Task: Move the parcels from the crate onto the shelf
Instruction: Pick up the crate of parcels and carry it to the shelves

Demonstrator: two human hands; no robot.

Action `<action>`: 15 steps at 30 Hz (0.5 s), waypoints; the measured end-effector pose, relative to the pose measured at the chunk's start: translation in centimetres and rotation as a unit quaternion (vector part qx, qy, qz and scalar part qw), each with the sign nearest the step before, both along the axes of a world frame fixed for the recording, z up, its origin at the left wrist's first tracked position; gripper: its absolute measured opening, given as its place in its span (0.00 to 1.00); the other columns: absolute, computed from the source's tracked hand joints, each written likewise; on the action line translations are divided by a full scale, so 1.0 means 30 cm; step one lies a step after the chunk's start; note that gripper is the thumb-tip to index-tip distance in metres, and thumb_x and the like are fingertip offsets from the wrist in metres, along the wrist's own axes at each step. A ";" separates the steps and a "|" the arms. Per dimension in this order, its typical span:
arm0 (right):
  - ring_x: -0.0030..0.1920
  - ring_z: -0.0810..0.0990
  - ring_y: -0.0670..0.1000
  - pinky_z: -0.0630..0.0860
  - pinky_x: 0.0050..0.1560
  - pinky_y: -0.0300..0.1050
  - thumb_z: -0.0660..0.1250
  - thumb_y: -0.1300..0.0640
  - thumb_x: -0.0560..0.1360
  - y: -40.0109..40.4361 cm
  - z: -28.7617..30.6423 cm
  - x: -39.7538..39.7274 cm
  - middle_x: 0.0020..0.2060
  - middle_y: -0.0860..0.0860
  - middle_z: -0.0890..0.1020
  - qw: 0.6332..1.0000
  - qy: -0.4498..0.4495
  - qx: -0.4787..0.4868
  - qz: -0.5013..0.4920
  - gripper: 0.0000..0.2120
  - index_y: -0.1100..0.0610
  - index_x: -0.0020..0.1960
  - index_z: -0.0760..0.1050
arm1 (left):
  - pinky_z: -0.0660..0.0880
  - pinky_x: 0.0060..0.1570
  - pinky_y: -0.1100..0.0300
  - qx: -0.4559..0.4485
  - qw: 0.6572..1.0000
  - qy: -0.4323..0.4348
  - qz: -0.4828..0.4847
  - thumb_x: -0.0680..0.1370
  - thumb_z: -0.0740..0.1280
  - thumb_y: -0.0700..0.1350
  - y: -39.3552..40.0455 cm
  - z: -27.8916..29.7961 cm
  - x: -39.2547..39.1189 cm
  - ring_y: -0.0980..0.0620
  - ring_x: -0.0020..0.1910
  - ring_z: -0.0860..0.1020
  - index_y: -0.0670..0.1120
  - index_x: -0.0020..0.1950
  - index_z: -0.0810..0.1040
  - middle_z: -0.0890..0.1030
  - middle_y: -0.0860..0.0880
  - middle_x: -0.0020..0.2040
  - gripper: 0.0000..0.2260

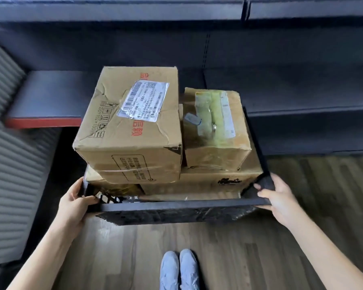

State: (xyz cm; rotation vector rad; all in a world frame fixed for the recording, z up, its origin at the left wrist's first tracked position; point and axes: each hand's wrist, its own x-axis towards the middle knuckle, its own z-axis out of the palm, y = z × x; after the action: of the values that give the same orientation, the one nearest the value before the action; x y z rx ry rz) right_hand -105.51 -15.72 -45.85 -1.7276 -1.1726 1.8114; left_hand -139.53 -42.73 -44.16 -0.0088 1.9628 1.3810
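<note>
You have the black crate (176,208) lifted in front of you, and all the parcels are in it; none sits on the shelf (50,101). On top you can count two brown cardboard boxes. The large box (130,130) stands at the crate's left side, creased across its top, with one white shipping label (144,100) stuck slightly askew there and red and black print on its faces. The smaller box (216,130) stands just beside it at the right, wrapped over its top with yellowish tape and carrying a narrow white label. Under those two you can see at least two more cardboard boxes: a lower right box (220,181) with a dark logo on its near face, and a lower left box (94,176) showing only an edge at the crate's near-left corner. How many lie deeper cannot be told.

Your left hand (76,197) grips the crate's near-left corner, thumb over the rim and fingers curled round the outside. Your right hand (275,195) grips the near-right corner in the same way, thumb lying on the rim. The two hands are set well apart, one at each end of the near edge.

The shelf is a dark grey board with a red front edge, beyond the crate's far-left corner. More dark shelving runs behind and to the right. Below the crate is a wood-plank floor (281,258), where your two pale shoes (179,271) stand side by side, touching.
</note>
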 end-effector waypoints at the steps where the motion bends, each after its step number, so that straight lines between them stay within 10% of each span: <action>1: 0.61 0.73 0.51 0.74 0.47 0.51 0.56 0.76 0.74 0.009 -0.074 -0.006 0.65 0.53 0.70 1.000 -0.001 -0.003 0.005 0.34 0.51 0.73 0.58 | 0.79 0.28 0.61 -0.004 1.000 0.001 -0.004 0.69 0.59 0.24 0.006 -0.072 0.001 0.49 0.39 0.79 0.53 0.48 0.78 0.81 0.48 0.43 0.25; 15: 0.49 0.78 0.39 0.80 0.33 0.42 0.56 0.76 0.73 0.065 -1.011 0.033 0.53 0.51 0.79 0.999 -0.037 -0.008 0.027 0.31 0.50 0.69 0.65 | 0.75 0.24 0.65 -0.016 1.000 -0.004 -0.007 0.69 0.57 0.22 0.103 -0.964 -0.017 0.54 0.32 0.80 0.44 0.57 0.76 0.79 0.45 0.43 0.24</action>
State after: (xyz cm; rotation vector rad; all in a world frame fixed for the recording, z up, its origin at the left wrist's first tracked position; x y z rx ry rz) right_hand -104.52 -13.76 -76.16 -1.8028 -1.2493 1.8049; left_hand -140.04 -39.63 -73.08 -0.0166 1.9751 1.3388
